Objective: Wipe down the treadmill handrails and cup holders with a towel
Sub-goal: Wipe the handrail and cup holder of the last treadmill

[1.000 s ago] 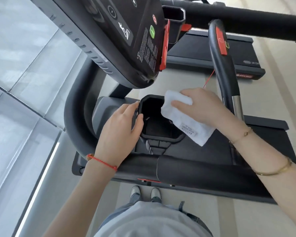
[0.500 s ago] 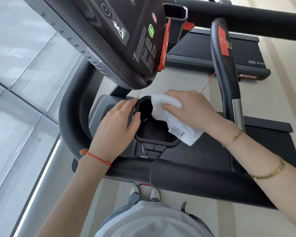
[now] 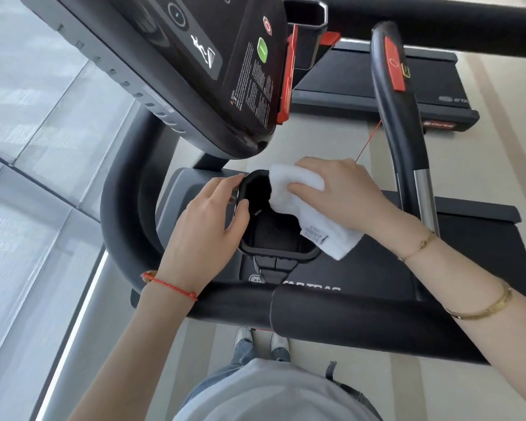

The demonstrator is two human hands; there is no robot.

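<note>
A black cup holder sits below the treadmill console. My left hand grips its left rim, thumb over the edge. My right hand presses a white towel against the holder's upper right rim; the towel's lower end with a printed label hangs over the right side. A black padded handrail runs across in front of me. A curved black handrail bends at the left, and an upright grip bar with a red panel rises at the right.
The tilted console with a green button overhangs the holder closely. A red safety cord runs from the grip bar toward my right hand. A second cup holder sits at the top. Another treadmill deck lies beyond. Glass floor panels are at the left.
My right hand has slid the towel leftward and up along the holder's rim, from its right side to the upper right corner. My left hand stays on the left rim.
</note>
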